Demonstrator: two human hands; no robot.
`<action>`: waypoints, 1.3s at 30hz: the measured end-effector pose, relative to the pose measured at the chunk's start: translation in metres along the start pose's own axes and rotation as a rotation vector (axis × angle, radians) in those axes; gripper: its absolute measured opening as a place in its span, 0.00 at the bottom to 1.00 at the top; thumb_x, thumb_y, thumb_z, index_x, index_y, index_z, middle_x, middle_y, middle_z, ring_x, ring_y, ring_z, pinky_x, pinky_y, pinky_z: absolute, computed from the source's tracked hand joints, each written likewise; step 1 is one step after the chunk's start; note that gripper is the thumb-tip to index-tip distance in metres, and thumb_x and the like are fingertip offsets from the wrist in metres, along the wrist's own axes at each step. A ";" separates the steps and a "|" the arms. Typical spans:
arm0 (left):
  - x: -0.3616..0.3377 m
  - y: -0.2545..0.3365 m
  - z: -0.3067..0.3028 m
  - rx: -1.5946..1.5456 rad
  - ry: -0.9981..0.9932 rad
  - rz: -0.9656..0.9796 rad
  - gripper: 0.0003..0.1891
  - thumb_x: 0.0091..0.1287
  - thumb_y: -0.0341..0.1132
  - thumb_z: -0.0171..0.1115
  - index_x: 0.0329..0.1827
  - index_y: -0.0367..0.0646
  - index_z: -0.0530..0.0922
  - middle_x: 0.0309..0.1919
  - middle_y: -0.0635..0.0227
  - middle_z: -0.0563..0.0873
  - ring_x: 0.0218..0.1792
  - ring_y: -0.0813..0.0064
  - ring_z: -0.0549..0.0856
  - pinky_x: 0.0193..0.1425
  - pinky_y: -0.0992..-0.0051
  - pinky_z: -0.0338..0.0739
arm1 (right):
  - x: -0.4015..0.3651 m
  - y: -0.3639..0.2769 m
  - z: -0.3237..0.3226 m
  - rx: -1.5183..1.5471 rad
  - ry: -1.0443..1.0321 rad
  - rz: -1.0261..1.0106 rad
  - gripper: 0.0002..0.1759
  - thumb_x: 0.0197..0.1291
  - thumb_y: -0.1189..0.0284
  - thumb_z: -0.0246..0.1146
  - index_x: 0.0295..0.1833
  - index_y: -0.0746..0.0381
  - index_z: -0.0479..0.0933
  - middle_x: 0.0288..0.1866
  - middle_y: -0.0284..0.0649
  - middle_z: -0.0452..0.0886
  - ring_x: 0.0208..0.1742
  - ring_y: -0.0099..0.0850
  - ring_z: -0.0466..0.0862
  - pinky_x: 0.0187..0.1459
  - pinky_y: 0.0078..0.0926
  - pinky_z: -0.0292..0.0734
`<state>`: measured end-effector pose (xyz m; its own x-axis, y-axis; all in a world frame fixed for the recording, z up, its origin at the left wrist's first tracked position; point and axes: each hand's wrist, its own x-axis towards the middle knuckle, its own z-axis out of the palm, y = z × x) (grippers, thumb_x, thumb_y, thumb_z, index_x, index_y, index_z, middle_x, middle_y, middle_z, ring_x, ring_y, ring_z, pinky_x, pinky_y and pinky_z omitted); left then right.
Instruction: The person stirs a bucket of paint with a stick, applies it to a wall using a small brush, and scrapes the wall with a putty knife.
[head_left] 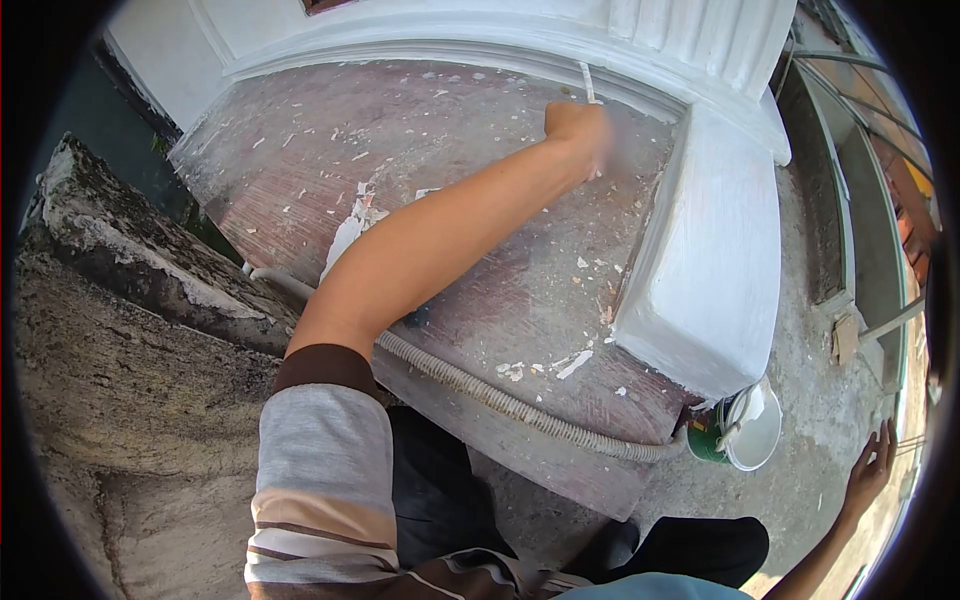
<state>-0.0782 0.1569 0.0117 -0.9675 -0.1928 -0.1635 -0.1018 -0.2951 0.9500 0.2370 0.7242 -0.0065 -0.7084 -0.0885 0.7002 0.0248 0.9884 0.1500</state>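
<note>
A slim white stick-like tool (pixel 588 84) sits in the left hand (pixel 576 132), its fingers curled tight around it, the far end at the white-painted moulding (pixel 450 48) just beyond. Below that hand lies a worn red-grey slab (pixel 520 265) strewn with pale flakes, a white-painted block (pixel 700 270) to its right. Well apart, lower right, whether the right hand (pixel 869 468) grips anything I cannot tell; a round white bucket (pixel 766 436) stands left of it.
</note>
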 end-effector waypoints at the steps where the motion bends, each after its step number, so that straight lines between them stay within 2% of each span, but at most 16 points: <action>1: -0.015 0.002 0.005 0.032 -0.044 -0.020 0.09 0.63 0.22 0.41 0.31 0.27 0.71 0.22 0.59 0.75 0.15 0.81 0.69 0.13 0.78 0.59 | -0.001 0.000 -0.001 0.000 0.000 0.007 0.17 0.66 0.79 0.55 0.60 0.62 0.74 0.62 0.44 0.75 0.37 0.27 0.78 0.35 0.21 0.74; 5: -0.027 -0.005 0.012 0.091 -0.221 -0.098 0.09 0.64 0.22 0.41 0.33 0.27 0.71 0.23 0.60 0.74 0.15 0.83 0.68 0.12 0.80 0.58 | -0.005 0.003 -0.005 0.004 -0.012 0.051 0.17 0.66 0.79 0.56 0.60 0.63 0.74 0.61 0.43 0.76 0.34 0.26 0.77 0.29 0.20 0.71; 8: -0.035 -0.002 0.008 0.075 -0.227 -0.129 0.08 0.64 0.22 0.41 0.34 0.27 0.71 0.23 0.61 0.73 0.15 0.84 0.68 0.12 0.82 0.58 | -0.009 0.009 -0.006 -0.019 0.009 0.023 0.17 0.66 0.79 0.56 0.60 0.62 0.74 0.61 0.43 0.76 0.33 0.25 0.77 0.26 0.20 0.69; 11: -0.009 -0.004 -0.015 0.073 -0.122 -0.127 0.09 0.61 0.23 0.43 0.29 0.29 0.73 0.20 0.59 0.76 0.15 0.78 0.70 0.14 0.76 0.60 | -0.011 0.011 -0.011 -0.025 -0.039 0.101 0.17 0.66 0.79 0.56 0.60 0.62 0.75 0.60 0.42 0.76 0.33 0.26 0.78 0.28 0.21 0.70; 13: 0.001 0.004 -0.032 0.065 -0.058 -0.087 0.08 0.65 0.22 0.40 0.35 0.26 0.69 0.23 0.62 0.73 0.15 0.84 0.67 0.11 0.82 0.58 | -0.015 0.017 -0.012 -0.015 -0.069 0.153 0.17 0.65 0.79 0.57 0.59 0.62 0.75 0.60 0.41 0.77 0.35 0.27 0.78 0.32 0.23 0.72; 17: 0.051 0.019 -0.068 0.016 0.136 0.005 0.09 0.65 0.25 0.40 0.36 0.27 0.70 0.22 0.63 0.73 0.16 0.83 0.69 0.12 0.83 0.60 | -0.019 0.024 -0.008 -0.019 -0.043 0.099 0.17 0.65 0.79 0.57 0.59 0.62 0.75 0.61 0.41 0.76 0.33 0.27 0.78 0.30 0.23 0.71; 19: 0.085 0.027 -0.087 0.056 0.211 -0.012 0.09 0.65 0.25 0.41 0.36 0.29 0.70 0.21 0.64 0.74 0.15 0.82 0.69 0.13 0.84 0.61 | -0.021 0.024 -0.006 -0.031 -0.045 0.098 0.17 0.65 0.79 0.57 0.60 0.62 0.75 0.61 0.41 0.76 0.32 0.27 0.78 0.29 0.22 0.71; 22: 0.128 0.032 -0.108 -0.007 0.383 0.010 0.09 0.62 0.23 0.45 0.24 0.34 0.70 0.16 0.62 0.76 0.12 0.79 0.70 0.11 0.78 0.53 | -0.022 0.019 -0.009 -0.055 -0.075 0.102 0.17 0.65 0.79 0.57 0.60 0.62 0.75 0.61 0.41 0.76 0.31 0.27 0.77 0.29 0.23 0.71; 25: 0.160 0.032 -0.126 -0.003 0.332 0.034 0.08 0.62 0.23 0.46 0.24 0.36 0.70 0.16 0.62 0.76 0.12 0.80 0.69 0.11 0.78 0.52 | -0.022 0.018 -0.015 -0.075 -0.152 0.211 0.16 0.66 0.79 0.56 0.59 0.63 0.75 0.60 0.45 0.76 0.36 0.31 0.79 0.32 0.25 0.74; 28: 0.172 0.027 -0.127 -0.011 0.321 -0.015 0.08 0.61 0.22 0.47 0.23 0.35 0.70 0.16 0.63 0.76 0.12 0.80 0.69 0.12 0.78 0.51 | -0.025 0.027 -0.015 -0.094 -0.141 0.164 0.16 0.66 0.80 0.56 0.59 0.63 0.75 0.60 0.46 0.76 0.38 0.33 0.80 0.36 0.26 0.75; 31: 0.175 0.024 -0.117 0.003 0.360 0.062 0.08 0.60 0.22 0.48 0.22 0.34 0.71 0.16 0.62 0.76 0.12 0.79 0.69 0.12 0.78 0.51 | -0.026 0.032 -0.013 -0.083 -0.080 0.048 0.18 0.65 0.79 0.57 0.60 0.62 0.74 0.61 0.42 0.76 0.28 0.27 0.76 0.29 0.24 0.72; 37: 0.158 0.011 -0.093 0.030 0.376 0.087 0.07 0.59 0.21 0.49 0.23 0.32 0.73 0.16 0.60 0.75 0.13 0.76 0.70 0.13 0.74 0.55 | -0.026 0.032 -0.008 -0.101 -0.064 -0.004 0.17 0.65 0.79 0.57 0.60 0.63 0.74 0.61 0.42 0.76 0.29 0.28 0.77 0.28 0.25 0.71; 39: 0.146 0.010 -0.086 0.137 0.354 0.078 0.07 0.58 0.21 0.49 0.23 0.31 0.74 0.16 0.60 0.75 0.14 0.75 0.71 0.13 0.73 0.56 | -0.027 0.028 -0.008 -0.084 -0.143 0.151 0.16 0.66 0.79 0.56 0.59 0.64 0.74 0.60 0.45 0.76 0.39 0.34 0.80 0.37 0.27 0.75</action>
<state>-0.2005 0.0457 -0.0257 -0.8360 -0.5283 -0.1486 -0.0845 -0.1436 0.9860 0.2628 0.7528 -0.0157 -0.7850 0.0842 0.6137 0.1929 0.9747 0.1130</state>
